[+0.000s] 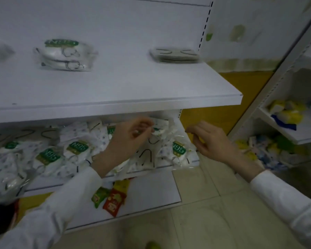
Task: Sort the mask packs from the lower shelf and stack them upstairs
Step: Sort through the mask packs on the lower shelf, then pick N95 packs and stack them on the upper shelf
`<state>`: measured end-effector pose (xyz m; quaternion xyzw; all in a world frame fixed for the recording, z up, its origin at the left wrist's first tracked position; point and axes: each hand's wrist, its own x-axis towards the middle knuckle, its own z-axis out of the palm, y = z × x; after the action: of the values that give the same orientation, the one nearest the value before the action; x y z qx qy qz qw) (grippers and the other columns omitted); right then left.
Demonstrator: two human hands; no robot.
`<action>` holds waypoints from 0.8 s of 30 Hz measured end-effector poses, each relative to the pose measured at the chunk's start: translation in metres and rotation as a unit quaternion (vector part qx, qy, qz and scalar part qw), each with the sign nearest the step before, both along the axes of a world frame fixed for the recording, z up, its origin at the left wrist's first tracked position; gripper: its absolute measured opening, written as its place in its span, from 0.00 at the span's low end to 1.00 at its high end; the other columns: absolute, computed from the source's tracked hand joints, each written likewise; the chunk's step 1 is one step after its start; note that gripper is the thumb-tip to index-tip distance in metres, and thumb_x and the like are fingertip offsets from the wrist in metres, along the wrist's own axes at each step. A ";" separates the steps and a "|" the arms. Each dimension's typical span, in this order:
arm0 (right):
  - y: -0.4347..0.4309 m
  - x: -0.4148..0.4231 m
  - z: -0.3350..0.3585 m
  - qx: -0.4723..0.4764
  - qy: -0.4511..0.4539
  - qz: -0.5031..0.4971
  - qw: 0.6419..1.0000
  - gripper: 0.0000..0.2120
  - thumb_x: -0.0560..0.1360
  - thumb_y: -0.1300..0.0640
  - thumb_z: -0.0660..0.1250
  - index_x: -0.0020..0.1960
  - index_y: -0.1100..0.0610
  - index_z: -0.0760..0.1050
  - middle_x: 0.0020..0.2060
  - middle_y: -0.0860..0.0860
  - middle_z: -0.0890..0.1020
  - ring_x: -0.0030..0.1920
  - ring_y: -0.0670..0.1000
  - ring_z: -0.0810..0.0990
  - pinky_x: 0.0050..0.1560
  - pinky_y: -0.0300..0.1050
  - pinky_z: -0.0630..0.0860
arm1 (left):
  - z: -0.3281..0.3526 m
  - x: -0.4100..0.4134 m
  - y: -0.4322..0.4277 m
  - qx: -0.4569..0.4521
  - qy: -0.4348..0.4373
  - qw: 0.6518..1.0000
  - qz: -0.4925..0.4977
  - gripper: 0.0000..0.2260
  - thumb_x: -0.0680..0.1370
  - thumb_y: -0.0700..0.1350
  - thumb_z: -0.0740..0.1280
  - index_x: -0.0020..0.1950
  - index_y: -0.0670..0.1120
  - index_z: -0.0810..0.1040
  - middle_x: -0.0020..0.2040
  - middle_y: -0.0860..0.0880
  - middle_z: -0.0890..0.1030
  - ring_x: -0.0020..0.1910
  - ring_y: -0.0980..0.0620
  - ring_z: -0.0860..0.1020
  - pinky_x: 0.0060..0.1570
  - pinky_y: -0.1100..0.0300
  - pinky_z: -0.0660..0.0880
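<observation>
Mask packs (75, 150) lie in a loose heap on the lower shelf (43, 185), across the left and centre of the frame; several carry a green label. At centre, the left hand (131, 137) has its fingers curled and, as far as I can read through the blur, pinches the top edge of a white pack (160, 130) at the back of the heap. The right hand (210, 141), centre right, is loosely curled, with its fingertips at the clear film of a green-labelled pack (178, 151) at the shelf's right end; I cannot tell whether it grips. I judge the packs light, soft and crinkly, and the film slippery. A pinch on the sealed margin should hold better than a squeeze on the body, and neighbouring packs may drag along. On the upper shelf (115, 90), two sorted stacks stand well apart: a green-labelled stack (65, 54) at upper left and a flat stack (176, 54) at upper centre-right. Snack sachets (113, 198) lie on the bottom shelf (151, 191).
</observation>
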<state>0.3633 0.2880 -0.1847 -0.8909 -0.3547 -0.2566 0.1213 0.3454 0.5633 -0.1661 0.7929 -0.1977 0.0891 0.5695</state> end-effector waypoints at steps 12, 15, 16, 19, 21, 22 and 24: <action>-0.032 0.058 -0.183 0.163 0.399 -0.363 0.826 0.07 0.77 0.60 0.64 0.46 0.62 0.78 0.43 0.60 0.83 0.44 0.60 0.81 0.39 0.43 0.71 | -0.196 0.014 -0.017 0.059 0.279 0.948 0.138 0.11 0.75 0.32 0.67 0.39 0.48 0.77 0.37 0.52 0.81 0.34 0.66 0.78 0.34 0.76 0.71; -0.030 0.078 -0.223 0.353 0.540 -0.422 0.637 0.14 0.76 0.55 0.67 0.55 0.65 0.77 0.46 0.61 0.81 0.45 0.58 0.80 0.44 0.48 0.78 | -0.218 0.016 -0.032 0.045 0.292 0.945 0.141 0.11 0.75 0.32 0.67 0.39 0.48 0.77 0.37 0.52 0.81 0.33 0.65 0.79 0.35 0.74 0.73; -0.027 0.083 -0.233 0.417 0.552 -0.423 0.585 0.15 0.75 0.54 0.69 0.56 0.64 0.77 0.44 0.59 0.80 0.43 0.56 0.79 0.43 0.48 0.78 | -0.224 0.016 -0.036 0.039 0.295 0.944 0.140 0.12 0.75 0.32 0.67 0.39 0.48 0.78 0.37 0.51 0.82 0.33 0.62 0.80 0.34 0.72 0.75; -0.017 0.098 -0.255 0.502 0.550 -0.433 0.509 0.15 0.72 0.51 0.73 0.51 0.59 0.73 0.40 0.54 0.78 0.45 0.55 0.79 0.49 0.51 0.79 | -0.235 0.014 -0.046 0.037 0.312 0.940 0.132 0.10 0.76 0.33 0.66 0.41 0.48 0.78 0.38 0.48 0.82 0.33 0.60 0.80 0.32 0.71 0.74; -0.014 0.107 -0.266 0.508 0.539 -0.455 0.495 0.18 0.69 0.49 0.75 0.50 0.59 0.73 0.39 0.54 0.77 0.46 0.55 0.79 0.51 0.51 0.77 | -0.239 0.012 -0.050 0.051 0.319 0.939 0.121 0.10 0.76 0.34 0.65 0.42 0.48 0.78 0.39 0.47 0.83 0.34 0.59 0.80 0.33 0.71 0.74; -0.013 0.111 -0.270 0.514 0.534 -0.459 0.490 0.18 0.68 0.49 0.75 0.48 0.59 0.74 0.40 0.54 0.77 0.45 0.55 0.78 0.49 0.50 0.76 | -0.241 0.012 -0.050 0.059 0.320 0.938 0.116 0.09 0.76 0.34 0.65 0.43 0.48 0.78 0.39 0.48 0.83 0.34 0.59 0.80 0.34 0.70 0.74; -0.013 0.114 -0.271 0.519 0.534 -0.454 0.490 0.14 0.68 0.51 0.75 0.42 0.58 0.74 0.37 0.54 0.77 0.37 0.52 0.74 0.39 0.45 0.72 | -0.244 0.012 -0.049 0.075 0.321 0.938 0.106 0.09 0.76 0.34 0.65 0.43 0.49 0.78 0.39 0.50 0.83 0.35 0.58 0.81 0.35 0.67 0.76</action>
<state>0.4773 0.2750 -0.4555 -0.6709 0.4284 0.1106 0.5950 0.3579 0.5138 -0.4100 0.8361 0.0749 -0.1253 0.5288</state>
